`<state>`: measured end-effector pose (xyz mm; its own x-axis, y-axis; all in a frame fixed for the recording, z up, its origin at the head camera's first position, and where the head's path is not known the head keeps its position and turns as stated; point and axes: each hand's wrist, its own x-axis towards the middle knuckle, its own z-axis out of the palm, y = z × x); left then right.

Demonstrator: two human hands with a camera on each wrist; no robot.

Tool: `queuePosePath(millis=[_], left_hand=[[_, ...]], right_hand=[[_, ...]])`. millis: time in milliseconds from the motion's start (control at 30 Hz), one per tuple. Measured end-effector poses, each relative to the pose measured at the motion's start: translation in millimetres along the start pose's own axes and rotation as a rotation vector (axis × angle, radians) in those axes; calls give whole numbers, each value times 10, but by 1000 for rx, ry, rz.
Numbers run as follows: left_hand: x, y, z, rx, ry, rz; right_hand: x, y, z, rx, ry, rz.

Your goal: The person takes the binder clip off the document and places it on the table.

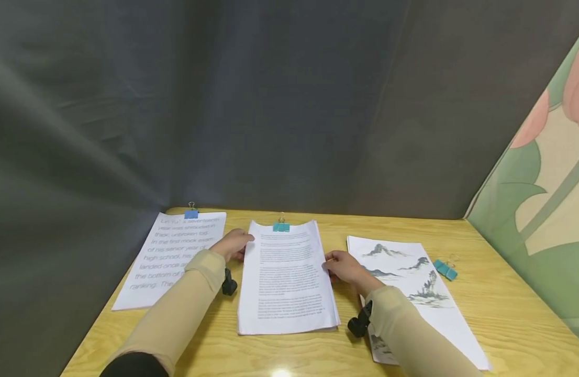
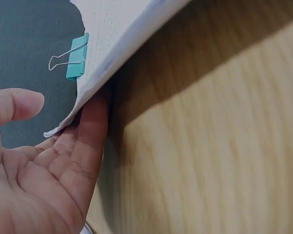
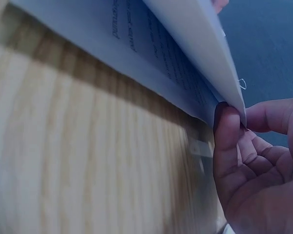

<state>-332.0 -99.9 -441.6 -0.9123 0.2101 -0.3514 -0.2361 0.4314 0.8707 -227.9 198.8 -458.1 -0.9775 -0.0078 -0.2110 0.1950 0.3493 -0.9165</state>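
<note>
A stack of printed paper [image 1: 285, 283] lies in the middle of the table, with a teal binder clip [image 1: 281, 227] on its top edge. At its left edge, my left hand [image 1: 234, 244] has its fingers under the sheets; the left wrist view shows the thumb [image 2: 27, 103] apart from the paper. My right hand [image 1: 345, 266] pinches the right edge between thumb and forefinger. In the right wrist view the pinched upper sheets [image 3: 200, 39] stand apart from a lower printed sheet [image 3: 102, 48]. The stack's edges are lifted off the wood at both hands.
To the left lies a large-print paper stack [image 1: 153, 262] with a blue binder clip [image 1: 191, 214]. On the right are sheets with ink landscape paintings [image 1: 412, 277], partly under my right forearm. A loose teal binder clip [image 1: 445, 269] lies beside them. A dark curtain [image 1: 289, 104] hangs behind the table.
</note>
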Motion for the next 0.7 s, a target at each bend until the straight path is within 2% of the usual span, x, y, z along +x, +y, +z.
queuePosePath(millis=[200,433,700], left_hand=[[115,46,130,-1,-13,25],[195,121,267,-21,-30,43],[285,213,399,-3,-14,52]], right_hand=[[-68,31,-100,-7,27,17],[-136,43,-217,37,38,35],[-168,135,-342,55,48,53]])
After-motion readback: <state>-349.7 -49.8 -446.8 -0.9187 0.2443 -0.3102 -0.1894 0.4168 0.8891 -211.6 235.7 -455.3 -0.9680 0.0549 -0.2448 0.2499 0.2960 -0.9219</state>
